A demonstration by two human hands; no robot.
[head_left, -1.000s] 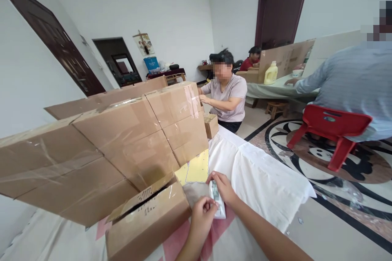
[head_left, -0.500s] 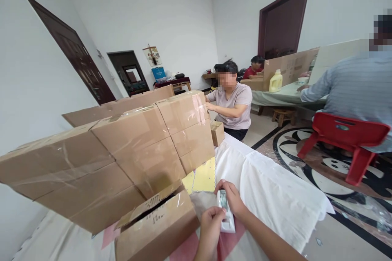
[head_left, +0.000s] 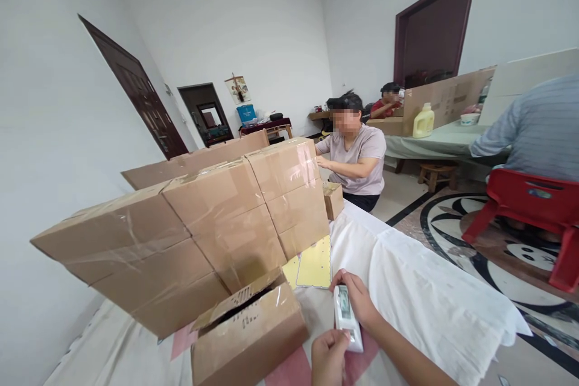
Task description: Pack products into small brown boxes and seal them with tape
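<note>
At the near edge of the white-clothed table (head_left: 420, 295), the right hand (head_left: 362, 304) is curling around a small white plastic device (head_left: 346, 315) while the left hand (head_left: 326, 357) is pinching its near end, steadying it screen-up.

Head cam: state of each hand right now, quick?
Left hand: fingers curled, pinching the lower end of the white device.
Right hand: closed on the same white device, gripping its side.

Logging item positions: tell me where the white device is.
Low centre of the head view, the white device is held between the right hand and left hand, right of the open box, below the yellow sheet.
</note>
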